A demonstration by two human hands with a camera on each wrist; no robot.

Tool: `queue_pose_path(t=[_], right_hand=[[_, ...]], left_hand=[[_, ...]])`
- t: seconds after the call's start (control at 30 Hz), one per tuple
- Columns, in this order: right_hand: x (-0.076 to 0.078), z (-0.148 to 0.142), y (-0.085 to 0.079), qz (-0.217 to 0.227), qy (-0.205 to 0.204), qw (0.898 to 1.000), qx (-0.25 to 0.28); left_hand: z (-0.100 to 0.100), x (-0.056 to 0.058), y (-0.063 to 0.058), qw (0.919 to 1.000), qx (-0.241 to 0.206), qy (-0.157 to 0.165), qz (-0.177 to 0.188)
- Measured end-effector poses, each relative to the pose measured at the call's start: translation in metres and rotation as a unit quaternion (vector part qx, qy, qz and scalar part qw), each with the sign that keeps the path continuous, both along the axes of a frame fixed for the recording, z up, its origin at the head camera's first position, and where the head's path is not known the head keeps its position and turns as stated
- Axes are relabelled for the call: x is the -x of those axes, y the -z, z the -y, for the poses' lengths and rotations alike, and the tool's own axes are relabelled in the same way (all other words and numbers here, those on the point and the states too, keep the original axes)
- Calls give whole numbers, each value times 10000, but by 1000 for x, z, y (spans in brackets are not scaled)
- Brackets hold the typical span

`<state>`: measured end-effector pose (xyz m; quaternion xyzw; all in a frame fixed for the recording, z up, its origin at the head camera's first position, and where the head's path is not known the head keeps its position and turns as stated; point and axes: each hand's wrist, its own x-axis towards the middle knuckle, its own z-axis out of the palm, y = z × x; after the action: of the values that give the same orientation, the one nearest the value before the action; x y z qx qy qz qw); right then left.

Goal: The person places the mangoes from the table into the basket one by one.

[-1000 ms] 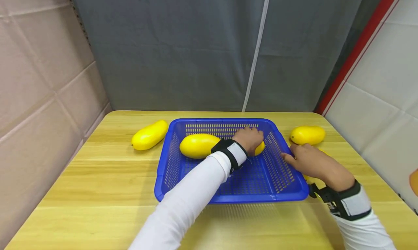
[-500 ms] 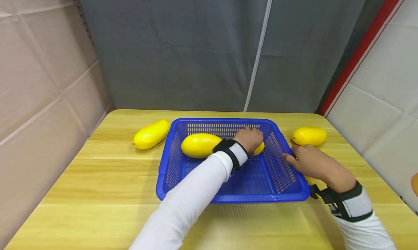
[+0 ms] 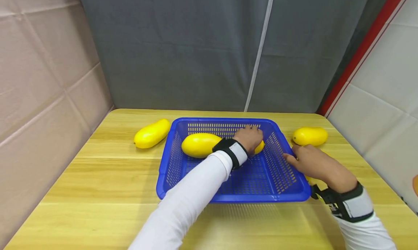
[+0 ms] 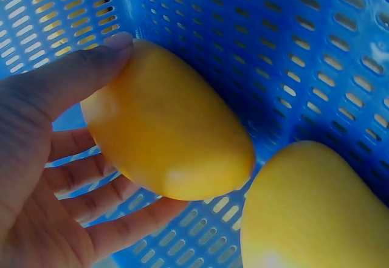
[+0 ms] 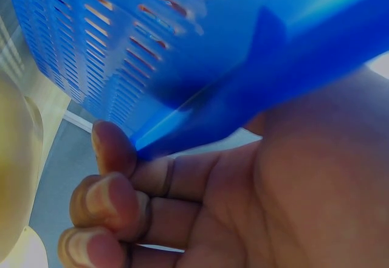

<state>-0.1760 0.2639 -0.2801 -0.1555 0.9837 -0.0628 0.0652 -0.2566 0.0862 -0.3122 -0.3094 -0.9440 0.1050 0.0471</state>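
Observation:
My left hand (image 3: pixel 249 138) reaches into a blue plastic basket (image 3: pixel 248 198) with slotted walls. In the left wrist view it holds a smooth yellow oblong fruit (image 4: pixel 170 122), mango-like in shape, with the thumb along one side and the fingers spread below. Seen from the head, that fruit is mostly covered by the hand. A second yellow fruit (image 3: pixel 200 145) lies to its left in the basket. My right hand (image 3: pixel 315 163) grips the basket's right rim, and the right wrist view shows its fingers curled under the rim (image 5: pixel 237 104).
On the wooden table (image 3: pixel 98 184), one yellow fruit (image 3: pixel 151 134) lies left of the basket and another (image 3: pixel 310 135) at the back right. More yellow (image 3: pixel 318 184) shows partly hidden under the right hand and wrist. A grey curtain (image 3: pixel 183 61) hangs behind the table.
The head view has shifted very slightly. Both hands, the basket and the fruits stay in the same places.

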Motion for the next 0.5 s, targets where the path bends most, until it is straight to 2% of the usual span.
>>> queue_pose_path(t=[0.13,0.27,0.43,0.5], right_hand=[[0,0,0,-12,0,10000,-23],[-1,1,2,-18,-13,10000,-40],[0,0,3,-83,-68,9999,-31],[0,0,3,-106,-73,9999,-34]], left_hand=[[1,0,-3,10000,29,64,64],[6,1,-12,9995,121,168,244],[19,3,-30,9984,179,285,448],[27,5,-39,9980,73,290,550]])
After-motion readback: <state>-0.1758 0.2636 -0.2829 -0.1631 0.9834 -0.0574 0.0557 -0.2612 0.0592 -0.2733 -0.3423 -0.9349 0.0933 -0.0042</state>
